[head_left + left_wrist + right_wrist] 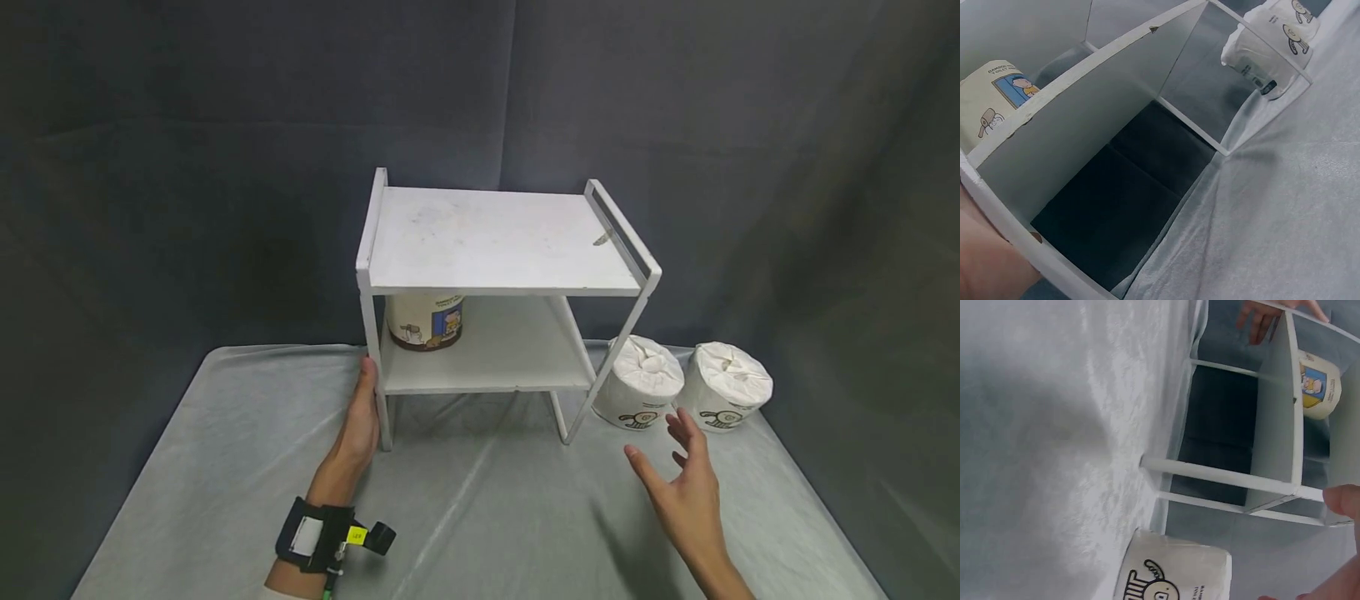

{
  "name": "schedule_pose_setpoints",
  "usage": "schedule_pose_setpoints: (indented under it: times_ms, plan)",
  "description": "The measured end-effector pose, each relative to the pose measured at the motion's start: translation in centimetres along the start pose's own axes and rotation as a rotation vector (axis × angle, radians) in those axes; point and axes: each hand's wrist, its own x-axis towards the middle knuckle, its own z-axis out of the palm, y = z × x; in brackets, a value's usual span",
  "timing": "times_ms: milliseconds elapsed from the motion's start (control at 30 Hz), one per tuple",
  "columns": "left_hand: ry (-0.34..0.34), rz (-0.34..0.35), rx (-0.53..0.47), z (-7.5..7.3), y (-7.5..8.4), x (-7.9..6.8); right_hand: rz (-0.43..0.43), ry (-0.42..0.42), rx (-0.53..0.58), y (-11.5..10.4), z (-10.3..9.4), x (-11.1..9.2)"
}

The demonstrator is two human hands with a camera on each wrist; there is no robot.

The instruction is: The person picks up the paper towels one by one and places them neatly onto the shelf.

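Note:
My left hand (362, 417) grips the left front leg of a white two-tier shelf (502, 242), its thumb up along the leg. In the right wrist view, fingers (1260, 324) of that hand show past the frame. On the lower tier, at the left, stands a cream toilet roll (425, 322) with a printed picture; the upper board hides its top. My right hand (688, 500) hovers with fingers spread and holds nothing. Just beyond it are two white paper-wrapped toilet rolls, the nearer-left roll (643, 383) beside the shelf's right leg and the right roll (726, 387) next to it.
A pale grey cloth (465, 517) covers the table. Dark curtains (247, 167) hang behind and at both sides. A black strap with a small camera (322, 533) is worn on the left wrist. The shelf's right leg slants down close to the left white roll.

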Motion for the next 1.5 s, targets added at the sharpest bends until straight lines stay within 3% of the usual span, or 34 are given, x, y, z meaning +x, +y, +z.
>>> schedule_pose_setpoints:
  times_ms: [500,1033,1200,1500]
  plan:
    - [0.0,0.023,0.004,0.0,0.0,0.0,0.119,-0.01,-0.056,2.0,0.7,1.5]
    - [0.002,0.0,0.008,-0.1,-0.3,0.0,0.106,0.03,-0.05,3.7,1.8,2.8]
    - [0.0,-0.007,0.013,-0.2,-0.2,0.0,0.13,0.054,-0.04,4.1,2.3,3.7]
    - [-0.003,0.013,0.009,-0.1,-0.2,0.0,0.176,0.024,-0.06,4.3,3.0,5.0]
